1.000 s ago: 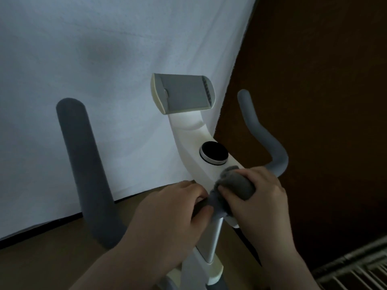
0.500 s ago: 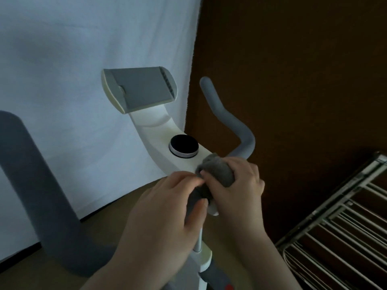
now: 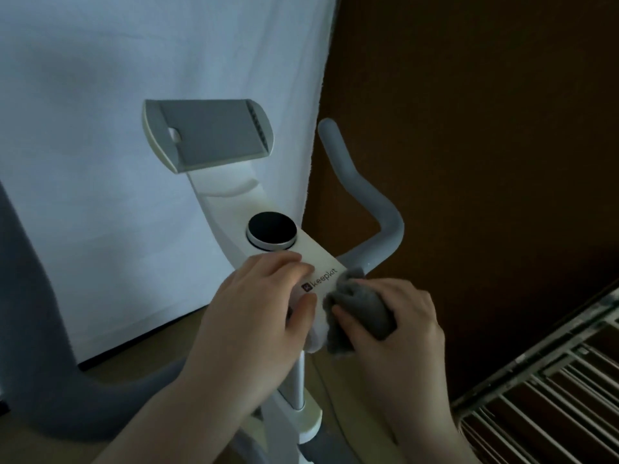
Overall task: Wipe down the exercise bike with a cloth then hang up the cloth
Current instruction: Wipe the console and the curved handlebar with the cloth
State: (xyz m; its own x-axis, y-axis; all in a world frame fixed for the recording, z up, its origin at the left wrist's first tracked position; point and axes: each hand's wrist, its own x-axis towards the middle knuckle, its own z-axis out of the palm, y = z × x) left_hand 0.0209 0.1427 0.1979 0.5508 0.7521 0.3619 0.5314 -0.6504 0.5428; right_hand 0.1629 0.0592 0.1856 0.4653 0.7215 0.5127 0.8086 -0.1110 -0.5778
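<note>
The white exercise bike's console (image 3: 318, 262) fills the middle, with a black round knob (image 3: 272, 229) and a grey tablet holder (image 3: 207, 135) above it. Grey handlebars curve up at the right (image 3: 365, 192) and the left (image 3: 30, 296). My right hand (image 3: 398, 326) grips a bunched grey cloth (image 3: 361, 306) against the console's near right edge. My left hand (image 3: 258, 316) holds the console's near left side, thumb on top beside the logo. Both hands hide the console's lower end.
A white sheet (image 3: 134, 61) hangs behind the bike on the left, a dark brown wall (image 3: 485, 128) on the right. A metal drying rack (image 3: 552, 390) stands at the lower right. The bike's white stem (image 3: 298, 380) drops to the brown floor.
My right hand and the cloth slid off the console's top to its right edge, uncovering the logo. My left hand let go of the cloth and took the console. The view shifted, showing more rack.
</note>
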